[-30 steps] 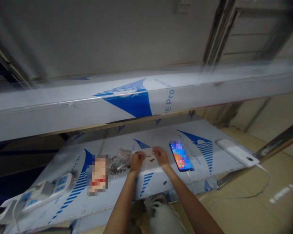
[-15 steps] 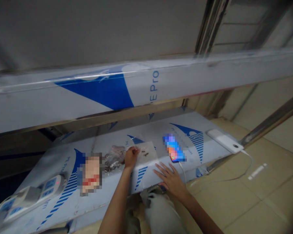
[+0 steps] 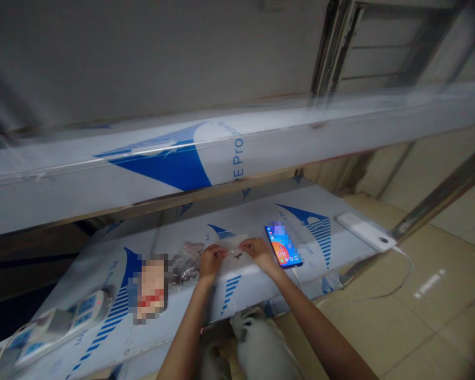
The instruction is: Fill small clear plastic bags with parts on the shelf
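My left hand is closed in a pinch over the left part of a pale translucent sheet; what its fingertips hold is too small to name. Opposite it, my right hand pinches above the same sheet, its fingertips a short way from the left ones. Whatever the right fingers hold cannot be made out. Small dark pieces lie on the sheet between the two hands. Just left of my left hand is a crumpled clear plastic bag with dark bits in it.
A lit phone with a cable lies right of my right hand. Further right is a white power bank. A blurred-out flat item and a power strip are at left. A film-wrapped beam crosses above the shelf.
My right hand has lifted from lying spread at the shelf's front edge and moved up and left to the sheet, fingers now pinched. My left hand stays pinched in about the same place.
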Demonstrator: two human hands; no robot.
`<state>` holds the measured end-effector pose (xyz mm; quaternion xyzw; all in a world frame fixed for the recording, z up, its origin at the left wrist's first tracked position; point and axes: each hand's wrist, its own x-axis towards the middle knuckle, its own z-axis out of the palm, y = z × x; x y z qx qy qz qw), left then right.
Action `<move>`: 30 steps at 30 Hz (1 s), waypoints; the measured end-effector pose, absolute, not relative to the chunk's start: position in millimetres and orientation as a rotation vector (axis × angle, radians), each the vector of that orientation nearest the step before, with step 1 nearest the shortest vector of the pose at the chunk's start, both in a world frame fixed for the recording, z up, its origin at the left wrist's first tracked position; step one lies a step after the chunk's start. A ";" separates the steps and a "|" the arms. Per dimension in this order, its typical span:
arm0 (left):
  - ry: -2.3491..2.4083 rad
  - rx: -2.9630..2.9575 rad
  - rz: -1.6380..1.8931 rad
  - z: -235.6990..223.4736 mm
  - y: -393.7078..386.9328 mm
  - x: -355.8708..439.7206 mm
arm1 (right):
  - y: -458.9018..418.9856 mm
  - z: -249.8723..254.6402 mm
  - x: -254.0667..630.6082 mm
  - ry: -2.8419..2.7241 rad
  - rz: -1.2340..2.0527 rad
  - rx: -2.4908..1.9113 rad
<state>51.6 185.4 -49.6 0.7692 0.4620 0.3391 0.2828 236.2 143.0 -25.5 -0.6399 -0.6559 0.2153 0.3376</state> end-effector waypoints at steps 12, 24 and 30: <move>1.196 1.991 0.616 -32.0 171.5 29.2 | 104.1 -22.0 225.8 -1.828 0.436 -1.619; 1.055 2.087 0.646 14.6 133.7 23.0 | 79.6 4.2 224.4 -1.771 0.512 -1.523; 1.067 2.211 0.667 30.5 125.1 28.3 | 73.6 8.2 226.6 -1.664 0.518 -1.513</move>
